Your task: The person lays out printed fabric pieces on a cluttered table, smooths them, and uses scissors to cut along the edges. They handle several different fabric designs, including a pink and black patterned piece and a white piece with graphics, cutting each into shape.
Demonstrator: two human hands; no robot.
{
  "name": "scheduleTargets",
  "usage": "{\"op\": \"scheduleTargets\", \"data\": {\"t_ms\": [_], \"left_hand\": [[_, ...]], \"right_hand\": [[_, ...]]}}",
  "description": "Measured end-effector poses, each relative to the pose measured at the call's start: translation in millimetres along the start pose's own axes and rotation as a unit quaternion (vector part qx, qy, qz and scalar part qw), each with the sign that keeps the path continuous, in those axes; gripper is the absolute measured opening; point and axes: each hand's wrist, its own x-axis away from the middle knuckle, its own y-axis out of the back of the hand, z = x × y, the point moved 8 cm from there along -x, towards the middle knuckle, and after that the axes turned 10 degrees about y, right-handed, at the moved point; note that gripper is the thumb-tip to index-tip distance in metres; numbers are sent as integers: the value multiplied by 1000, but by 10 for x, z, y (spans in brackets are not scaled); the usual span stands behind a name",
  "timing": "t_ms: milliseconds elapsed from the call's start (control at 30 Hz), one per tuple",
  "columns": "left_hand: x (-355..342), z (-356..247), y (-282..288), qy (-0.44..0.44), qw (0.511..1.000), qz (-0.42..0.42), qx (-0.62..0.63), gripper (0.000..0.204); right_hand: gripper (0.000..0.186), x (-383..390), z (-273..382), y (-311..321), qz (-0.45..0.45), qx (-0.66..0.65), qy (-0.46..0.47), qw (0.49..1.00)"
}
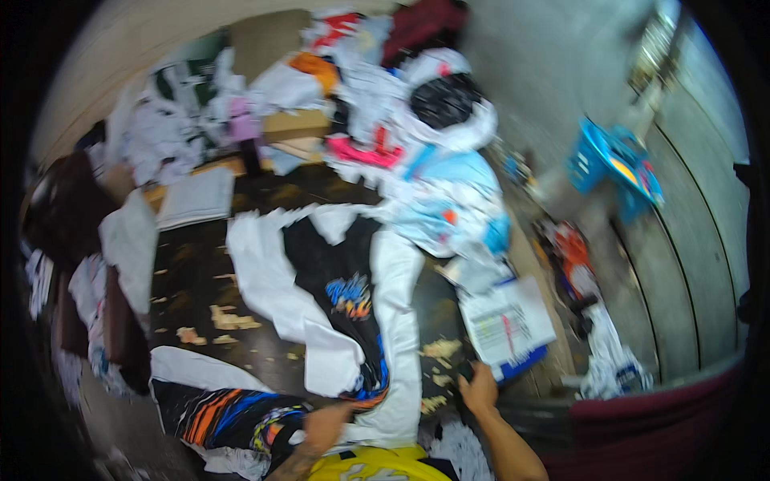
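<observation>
A black fabric piece (325,276) with a blue and orange print lies among white cut fabric pieces (265,264) on a dark, worn tabletop (192,280). My left hand (325,425) is at the table's near edge, over the lower end of these pieces. Its fingers are smeared by motion. Beside it, a second black fabric piece (220,413), striped in orange and blue, lies to the left. My right hand (480,389) is closed around a small dark object (465,370), whose kind I cannot make out, just below a white paper sheet (509,321).
Heaps of white and coloured cloth (369,104) fill the far side, with a folded pale cloth (196,196) at the far left. A blue plastic basket (589,156) stands off to the right. Scraps (613,361) lie beyond the table's right edge, near a maroon cloth (658,425).
</observation>
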Motion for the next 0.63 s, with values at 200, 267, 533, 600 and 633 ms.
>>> {"op": "scheduleTargets", "data": {"t_ms": [200, 267, 533, 600, 633], "left_hand": [[81, 490, 826, 198, 942, -131, 238, 47], [59, 197, 812, 132, 971, -67, 190, 59], [1447, 1899, 392, 343, 928, 6, 146, 51], [1725, 2276, 255, 283, 899, -100, 320, 42], [1806, 2463, 191, 249, 865, -156, 407, 40]], "right_hand": [[107, 239, 1558, -821, 217, -104, 243, 939], [87, 339, 2241, -1117, 361, -92, 381, 846], [97, -2040, 3386, 1013, -222, -233, 264, 909], [87, -1306, 3978, 761, -160, -260, 458, 835], [87, -1267, 4094, 753, -138, -249, 451, 846]]}}
